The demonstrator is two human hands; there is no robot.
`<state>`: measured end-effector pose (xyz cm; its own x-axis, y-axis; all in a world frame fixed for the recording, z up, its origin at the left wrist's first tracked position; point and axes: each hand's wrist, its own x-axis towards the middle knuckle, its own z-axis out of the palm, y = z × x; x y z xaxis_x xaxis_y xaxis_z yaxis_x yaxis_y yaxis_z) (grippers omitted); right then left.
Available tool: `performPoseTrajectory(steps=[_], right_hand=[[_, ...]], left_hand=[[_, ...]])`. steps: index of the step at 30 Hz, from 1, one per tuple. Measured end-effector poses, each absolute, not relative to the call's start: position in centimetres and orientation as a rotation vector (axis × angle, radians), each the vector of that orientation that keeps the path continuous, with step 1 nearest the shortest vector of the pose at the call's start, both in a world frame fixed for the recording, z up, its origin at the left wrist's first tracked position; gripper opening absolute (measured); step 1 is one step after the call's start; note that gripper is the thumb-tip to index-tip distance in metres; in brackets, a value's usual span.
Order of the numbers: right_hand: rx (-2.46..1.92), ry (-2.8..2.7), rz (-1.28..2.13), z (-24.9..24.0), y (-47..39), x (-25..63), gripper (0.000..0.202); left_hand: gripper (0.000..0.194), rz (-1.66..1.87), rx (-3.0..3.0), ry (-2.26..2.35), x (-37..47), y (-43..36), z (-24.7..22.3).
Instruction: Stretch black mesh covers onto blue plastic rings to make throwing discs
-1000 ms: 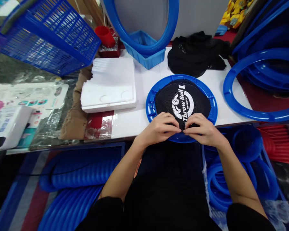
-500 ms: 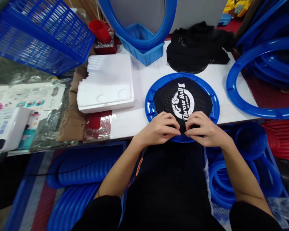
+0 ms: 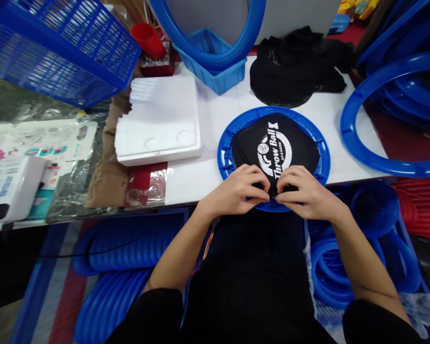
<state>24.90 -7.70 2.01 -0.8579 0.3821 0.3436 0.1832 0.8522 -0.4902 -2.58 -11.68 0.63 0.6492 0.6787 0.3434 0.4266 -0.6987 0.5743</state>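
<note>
A blue plastic ring (image 3: 322,148) lies on the white work surface, its near rim over the table edge by my body. Across its opening lies black mesh fabric (image 3: 251,141) printed with white "Throw Ball" lettering. At the near rim, my left hand (image 3: 241,190) pinches the edge of the mesh between thumb and fingers. Close beside it, my right hand (image 3: 301,193) pinches the same edge from the other side. The fingertips almost meet, and they cover part of the mesh edge and the rim.
Behind the ring lies a pile of black mesh pieces (image 3: 290,71). A white foam block (image 3: 161,119) sits to the left, a light blue bin (image 3: 218,81) at the back. Another blue ring (image 3: 351,138) overhangs the right side. Stacked blue rings (image 3: 118,248) fill a crate below the table.
The view has shifted slightly. Both hands stay at the near rim, with the mesh edge drawn a little differently between the fingertips; more of the rim shows there.
</note>
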Motion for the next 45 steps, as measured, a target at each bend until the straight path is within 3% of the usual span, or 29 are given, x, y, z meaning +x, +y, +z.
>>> performPoseTrajectory(steps=[6, 12, 15, 18, 22, 28, 35, 38, 45], right_hand=[[-0.488, -2.616, 0.414, 1.5, -9.0, 25.0, 0.021], [-0.56, -2.727, 0.112, 2.1, -13.0, 24.0, 0.031], [-0.5, -2.808, 0.15, 4.1, -12.6, 23.6, 0.027], [-0.646, -2.698, 0.239, 5.2, -8.7, 24.4, 0.02], [-0.929, -2.565, 0.201, 3.0, -1.7, 26.0, 0.023], [-0.812, -2.641, 0.377, 0.0, 2.1, 25.1, 0.026], [-0.666, -2.674, 0.309, 1.0, 4.6, 24.2, 0.023], [-0.673, -2.612, 0.482, 0.8, 5.1, 24.2, 0.025], [-0.831, -2.296, 0.983, 0.8, 5.5, 24.6, 0.017]], left_hand=[[0.01, 0.88, 2.406, 0.964, -2.1, -12.9, 1.3], [0.053, 0.895, 2.243, 1.762, -0.7, -13.7, 0.5], [0.074, 0.678, 2.345, 1.569, -1.7, -12.6, 0.4], [0.078, 0.505, 2.455, 1.272, -4.1, -11.3, 1.4], [0.073, 0.379, 2.458, 1.149, -6.6, -9.3, 4.0], [0.039, 0.412, 2.508, 1.158, -5.9, -2.8, 5.9], [0.052, 0.382, 2.665, 1.042, -5.0, 0.9, 3.3], [0.053, 0.376, 2.653, 1.09, -5.8, 0.3, 2.8], [0.023, 0.629, 2.198, 0.941, -7.9, 1.5, 2.6]])
